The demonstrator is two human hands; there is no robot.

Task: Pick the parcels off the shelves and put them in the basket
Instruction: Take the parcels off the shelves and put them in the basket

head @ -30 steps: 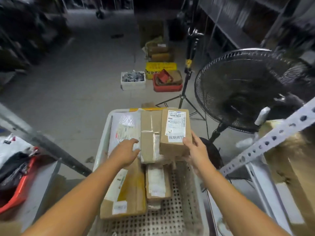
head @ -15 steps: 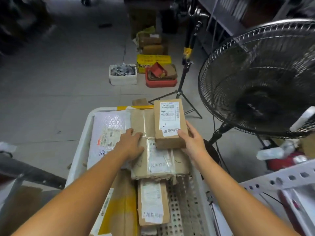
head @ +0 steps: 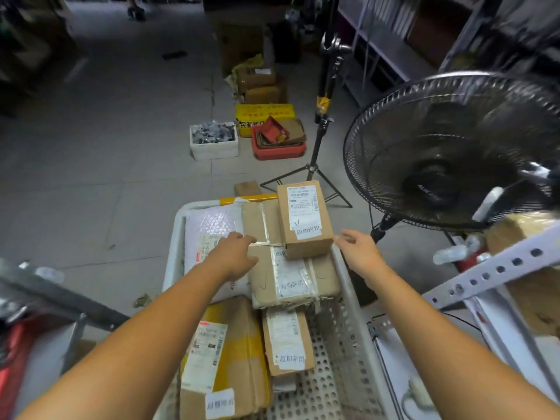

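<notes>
A white perforated basket (head: pixel 348 316) in front of me holds several parcels. A small brown box with a white label (head: pixel 304 219) lies on top of a larger taped cardboard parcel (head: pixel 291 277) at the far end. A white bubble mailer (head: pixel 212 234) fills the far left corner. My left hand (head: pixel 236 256) rests on the taped parcel's left edge, fingers loose. My right hand (head: pixel 359 248) hovers just right of the small box, fingers relaxed, a small gap between them and the box. Nearer me lie a yellow-taped carton (head: pixel 233 359) and a narrow labelled parcel (head: pixel 286 344).
A black standing fan (head: pixel 448 153) is close on the right, a tripod (head: pixel 318 153) beyond the basket. White perforated shelf rails (head: pixel 491 271) cross at the right, a grey shelf edge (head: pixel 54 295) at the left. Yellow, red and white bins (head: pixel 266 128) sit on the floor ahead.
My right hand has let go of the small labelled box, which now lies on the taped parcel. My left hand has stayed on the parcel's left edge.
</notes>
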